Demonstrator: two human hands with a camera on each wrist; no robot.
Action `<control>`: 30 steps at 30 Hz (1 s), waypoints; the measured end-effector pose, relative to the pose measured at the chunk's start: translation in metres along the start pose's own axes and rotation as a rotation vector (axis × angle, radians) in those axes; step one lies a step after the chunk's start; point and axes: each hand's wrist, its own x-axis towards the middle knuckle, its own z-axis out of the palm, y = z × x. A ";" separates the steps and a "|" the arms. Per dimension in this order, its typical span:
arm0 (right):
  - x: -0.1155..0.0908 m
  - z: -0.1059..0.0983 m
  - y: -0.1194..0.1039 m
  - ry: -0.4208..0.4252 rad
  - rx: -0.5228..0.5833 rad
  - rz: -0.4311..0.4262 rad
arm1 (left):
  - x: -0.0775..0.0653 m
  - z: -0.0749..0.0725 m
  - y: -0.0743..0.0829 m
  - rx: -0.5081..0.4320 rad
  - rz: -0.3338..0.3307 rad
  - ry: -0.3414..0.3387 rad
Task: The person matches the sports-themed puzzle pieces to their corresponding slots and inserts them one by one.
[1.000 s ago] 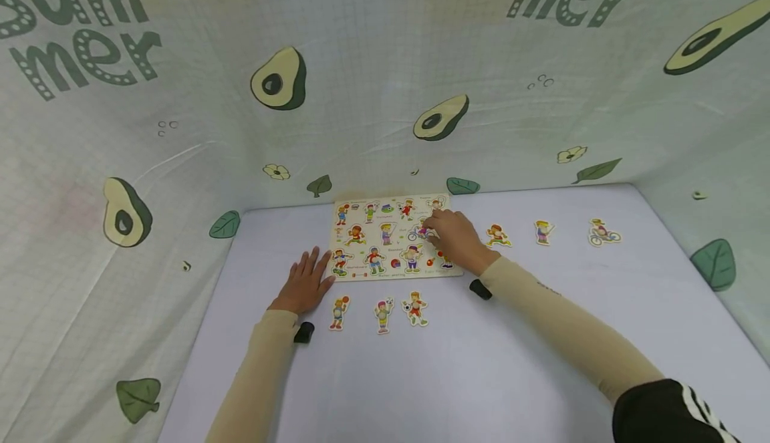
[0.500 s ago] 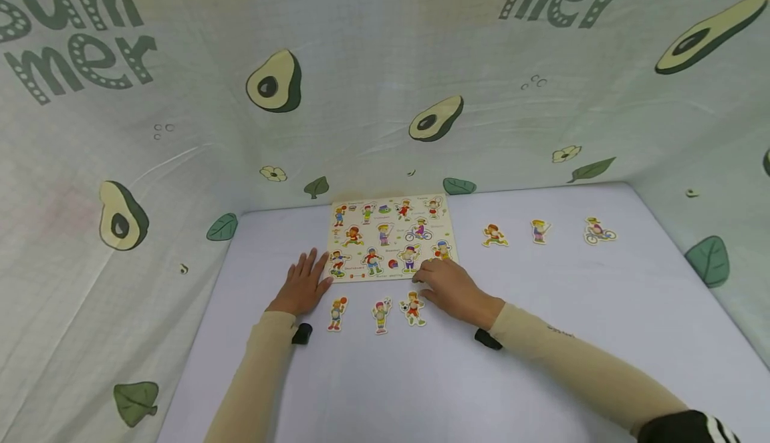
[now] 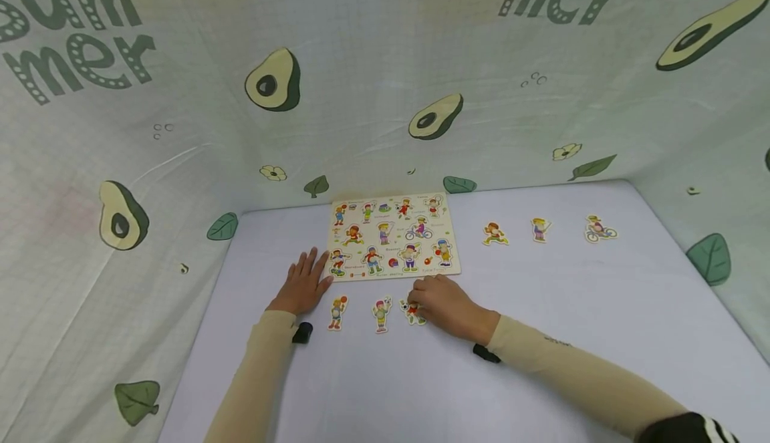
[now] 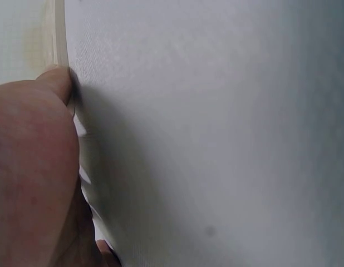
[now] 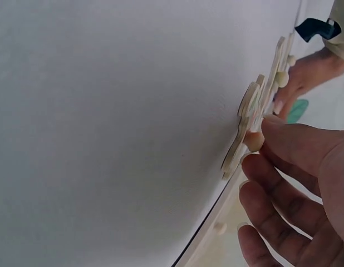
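Right hand: the right hand [image 3: 446, 307] lies low over the white table, its fingertips [image 5: 272, 123] at the small round knob of the cut-out wooden footballer figure [image 3: 412, 311]; the right wrist view shows thumb and forefinger closing about that knob, so the hand is judged to be pinching it, with the piece flat on the table.
Left hand: the left hand [image 3: 303, 284] rests palm down with fingers straight and spread, grasping nothing; its fingertips touch the near left corner of the board.
Piece in hand: the footballer figure is the rightmost of three loose figures in a row just in front of the board; beside it lie the wooden figure with a white ball [image 3: 381, 314] and the wooden figure with an orange ball [image 3: 337, 312].
Board: the pale wooden puzzle board printed with sports figures [image 3: 392, 236] lies flat near the back of the table, just beyond both hands.
Far pieces: three more cut-out figures, a runner [image 3: 494, 234], a standing child [image 3: 539, 229] and a cyclist [image 3: 598, 230], lie in a row to the right of the board, well apart from the hands.
Step in hand: judged to be the grasping of a loose piece.
Next move calls for: a firm pinch on the knob and a straight lift clear of the neighbouring figure, while the left hand steadies the board.
Surroundings: the white table [image 3: 541, 336] is enclosed by a cloth backdrop printed with avocados and leaves [image 3: 385, 95].
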 end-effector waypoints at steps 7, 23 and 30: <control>0.003 0.003 -0.003 0.000 -0.091 -0.029 | 0.001 0.001 -0.001 0.007 -0.006 -0.004; 0.011 0.009 -0.004 -0.014 -0.202 -0.041 | 0.001 -0.001 0.002 0.003 -0.014 -0.005; 0.011 0.001 -0.001 -0.032 -0.206 -0.016 | -0.004 -0.006 0.009 0.011 -0.030 -0.033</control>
